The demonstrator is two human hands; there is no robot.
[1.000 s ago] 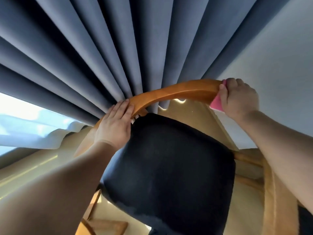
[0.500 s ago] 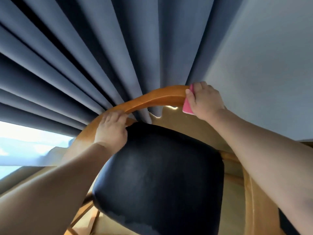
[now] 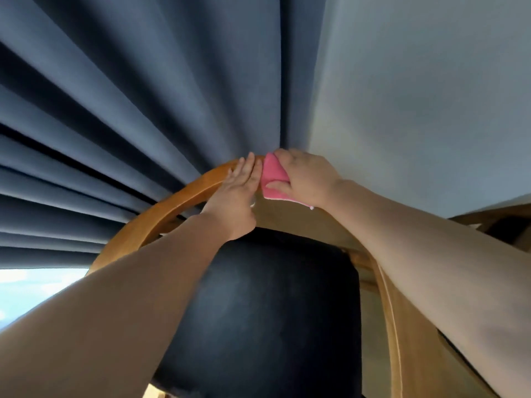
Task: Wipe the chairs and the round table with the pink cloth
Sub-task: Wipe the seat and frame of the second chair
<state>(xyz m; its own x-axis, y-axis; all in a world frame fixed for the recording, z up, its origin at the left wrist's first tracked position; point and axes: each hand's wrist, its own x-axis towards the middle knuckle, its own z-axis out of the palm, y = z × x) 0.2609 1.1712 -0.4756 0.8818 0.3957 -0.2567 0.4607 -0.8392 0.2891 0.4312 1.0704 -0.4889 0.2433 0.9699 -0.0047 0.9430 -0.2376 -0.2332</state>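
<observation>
A wooden chair with a curved orange-brown back rail [image 3: 161, 209] and a black padded seat [image 3: 270, 311] stands right below me. My left hand [image 3: 235, 193] rests on top of the rail with its fingers straight and flat. My right hand [image 3: 304, 176] grips the pink cloth [image 3: 274, 179] and presses it around the rail just right of the left hand. The two hands almost touch at the top of the rail's curve. The round table is not in view.
Dark blue pleated curtains [image 3: 138, 110] hang close behind the chair back. A pale wall [image 3: 431, 96] fills the right. A bright window strip [image 3: 34, 291] shows at lower left. Another wooden chair part [image 3: 494, 222] sits at far right.
My right hand has slid the pink cloth leftward along the rail, from its right end to the top of the curve. My left hand shifted up the rail to meet it.
</observation>
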